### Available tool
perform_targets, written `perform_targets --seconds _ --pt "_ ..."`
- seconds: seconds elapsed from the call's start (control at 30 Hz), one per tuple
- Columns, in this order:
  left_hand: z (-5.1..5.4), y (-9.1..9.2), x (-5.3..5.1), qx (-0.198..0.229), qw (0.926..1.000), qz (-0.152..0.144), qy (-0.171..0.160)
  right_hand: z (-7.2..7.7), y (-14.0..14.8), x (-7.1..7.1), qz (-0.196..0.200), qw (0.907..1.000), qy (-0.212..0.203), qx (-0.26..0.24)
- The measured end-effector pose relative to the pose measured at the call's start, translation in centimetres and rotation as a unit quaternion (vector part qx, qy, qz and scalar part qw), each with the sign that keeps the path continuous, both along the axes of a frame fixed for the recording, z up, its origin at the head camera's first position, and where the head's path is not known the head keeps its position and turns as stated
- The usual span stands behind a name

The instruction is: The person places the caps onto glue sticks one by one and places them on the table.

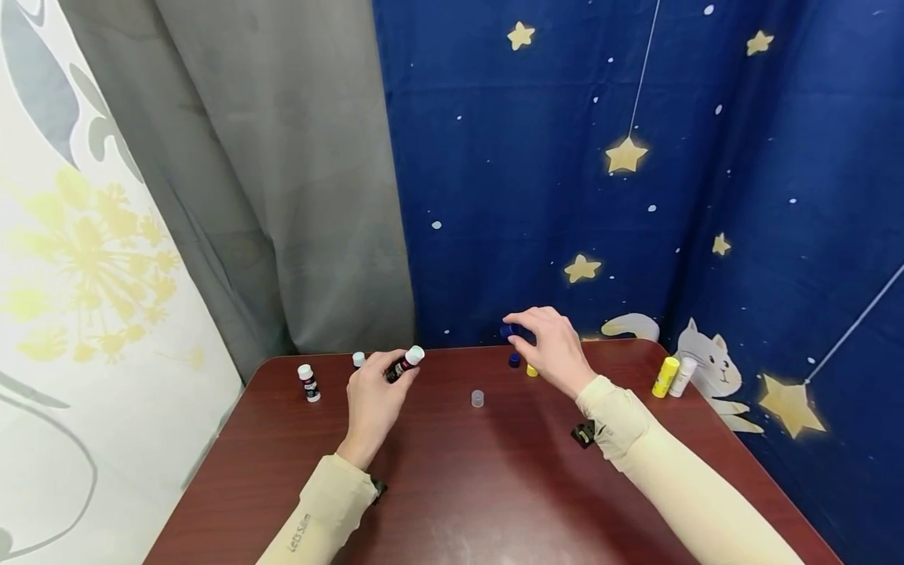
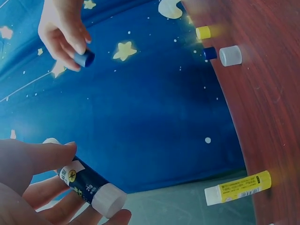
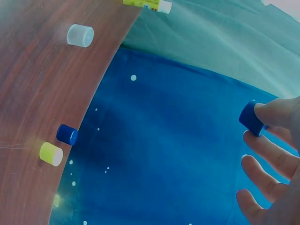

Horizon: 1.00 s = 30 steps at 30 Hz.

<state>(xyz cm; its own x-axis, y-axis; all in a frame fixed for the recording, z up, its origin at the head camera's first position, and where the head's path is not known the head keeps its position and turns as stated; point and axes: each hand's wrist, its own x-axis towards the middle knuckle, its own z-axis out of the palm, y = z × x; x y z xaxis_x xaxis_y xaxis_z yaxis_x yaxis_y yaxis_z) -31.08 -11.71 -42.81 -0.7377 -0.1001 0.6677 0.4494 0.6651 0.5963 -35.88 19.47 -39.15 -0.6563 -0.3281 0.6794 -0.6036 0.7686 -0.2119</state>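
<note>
Held between thumb and fingers of my left hand [image 1: 374,400] is a dark glue stick [image 2: 89,185] with white ends. It is tilted and raised above the table's far side. My right hand [image 1: 554,349] pinches a blue cap [image 3: 252,118] between thumb and index finger, up in the air, its other fingers spread apart. Below that hand, another blue cap [image 1: 514,359] and a yellow cap [image 3: 51,154] stand near the table's far edge. A translucent cap [image 1: 477,399] stands between the two hands, closer to me.
A yellow glue stick [image 2: 239,187] with a white top stands behind my left hand, mostly hidden in the head view. Another dark glue stick [image 1: 308,383] stands farther left. At the right edge stand a yellow stick [image 1: 665,377] and a white stick [image 1: 682,377]. Curtains [image 1: 487,196] hang behind the table.
</note>
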Motion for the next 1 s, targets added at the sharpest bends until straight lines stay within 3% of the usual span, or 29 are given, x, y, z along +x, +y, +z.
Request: perform_targets --seconds 0.37,0.53,1.0 --pt "0.4 -1.0 -0.2 0.005 0.9998 0.018 0.009 -0.5 0.7 2.1 -0.006 0.9988 -0.010 -0.047" --pt "0.6 -1.0 0.0 0.009 0.9998 0.018 0.008 -0.5 0.6 2.4 0.000 0.9981 -0.005 -0.061" --pt "0.4 0.1 0.3 -0.029 0.9988 0.014 0.037 0.7 -0.9 2.5 0.021 0.9977 -0.014 -0.063"
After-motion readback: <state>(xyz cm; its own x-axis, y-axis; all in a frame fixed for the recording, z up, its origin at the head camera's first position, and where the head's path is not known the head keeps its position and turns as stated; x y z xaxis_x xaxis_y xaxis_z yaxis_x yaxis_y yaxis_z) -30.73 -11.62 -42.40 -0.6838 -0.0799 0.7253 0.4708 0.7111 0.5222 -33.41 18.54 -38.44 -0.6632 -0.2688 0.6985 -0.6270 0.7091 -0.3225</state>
